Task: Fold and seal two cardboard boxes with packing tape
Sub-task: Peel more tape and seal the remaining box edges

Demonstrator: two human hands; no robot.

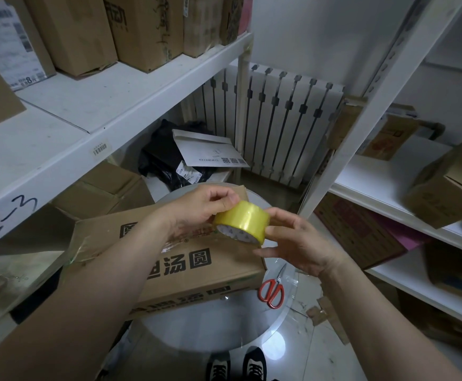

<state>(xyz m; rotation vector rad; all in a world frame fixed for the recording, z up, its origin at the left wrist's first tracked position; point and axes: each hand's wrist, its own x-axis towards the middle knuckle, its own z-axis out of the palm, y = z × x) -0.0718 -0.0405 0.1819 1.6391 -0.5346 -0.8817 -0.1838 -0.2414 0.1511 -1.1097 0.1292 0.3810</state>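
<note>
Two hands meet over a roll of yellow packing tape, held just above a cardboard box that lies flat on a round glass counter between white storage shelves. The right hand cradles the roll from the side, fingers curled round its rim to steady it. The left hand pinches at the top of the roll with thumb and fingertips, most likely hunting for the loose end of the tape. The box sits under the left forearm with its flaps down, and what looks like glossy clear tape shows near its left end; whether the seam is fully sealed cannot be told. Red-handled scissors lie on the counter just beside the box's near right corner, handy for cutting the next strip. Which of the many cartons around is the second box is unclear
</note>
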